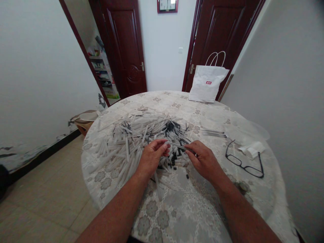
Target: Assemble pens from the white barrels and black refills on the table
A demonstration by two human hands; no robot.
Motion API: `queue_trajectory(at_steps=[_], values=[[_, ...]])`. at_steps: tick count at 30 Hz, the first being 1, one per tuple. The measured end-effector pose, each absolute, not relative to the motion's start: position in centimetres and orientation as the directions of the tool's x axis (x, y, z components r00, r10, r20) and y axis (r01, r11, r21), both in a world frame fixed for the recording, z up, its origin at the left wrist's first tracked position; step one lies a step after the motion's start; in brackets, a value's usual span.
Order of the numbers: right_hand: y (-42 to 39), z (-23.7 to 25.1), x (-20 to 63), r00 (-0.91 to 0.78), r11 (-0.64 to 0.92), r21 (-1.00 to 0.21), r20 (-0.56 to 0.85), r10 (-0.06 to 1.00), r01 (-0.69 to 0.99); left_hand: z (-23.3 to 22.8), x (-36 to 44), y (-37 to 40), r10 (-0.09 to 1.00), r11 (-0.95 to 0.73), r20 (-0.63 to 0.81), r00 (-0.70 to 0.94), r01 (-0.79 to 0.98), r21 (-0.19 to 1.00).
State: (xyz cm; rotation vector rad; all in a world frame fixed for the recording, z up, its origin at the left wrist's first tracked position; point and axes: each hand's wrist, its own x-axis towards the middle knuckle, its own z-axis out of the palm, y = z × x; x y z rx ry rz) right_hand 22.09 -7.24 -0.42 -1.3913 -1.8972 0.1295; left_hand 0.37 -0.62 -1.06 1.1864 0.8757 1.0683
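Note:
Between my hands is a slim translucent pen (176,145) with a dark length inside, held nearly level. My left hand (152,157) pinches its left end, and the fingers of my right hand (204,159) are closed around the right end. Beneath and beyond them spreads a loose heap of frosted pen barrels (129,148). Thin dark refills (173,126) lie bunched on the heap's far right part. Small black plugs (173,160) are scattered between my hands, and one black plug (187,176) lies apart, nearer me.
Several pens (214,133) lie in a row right of the heap. Farther right are black-framed glasses (244,166) and a crumpled white packet (253,149). A white paper bag (209,83) stands at the far edge of the round table with its patterned cloth (199,209).

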Motion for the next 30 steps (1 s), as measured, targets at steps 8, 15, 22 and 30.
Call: queue_trajectory(at_steps=[8, 15, 22, 30], values=[[-7.5, 0.1, 21.6, -0.090, 0.390, -0.484, 0.532, 0.842, 0.784, -0.8, 0.8, -1.2, 0.950, 0.137, -0.016, 0.313, -0.371, 0.918], [-7.7, 0.2, 20.9, -0.165, 0.442, -0.493, 0.508, 0.845, 0.749, -0.1, 0.6, -1.0, 0.981, 0.134, -0.025, 0.192, -0.582, 0.802], [-7.7, 0.1, 20.7, -0.160, 0.426, -0.486, 0.496, 0.853, 0.764, -0.4, 1.1, -1.3, 0.974, 0.134, -0.017, 0.225, -0.514, 0.848], [-7.7, 0.0, 20.5, -0.143, 0.409, -0.462, 0.508, 0.849, 0.787, -0.6, 1.1, -1.4, 0.967, 0.137, -0.020, 0.255, -0.449, 0.883]])
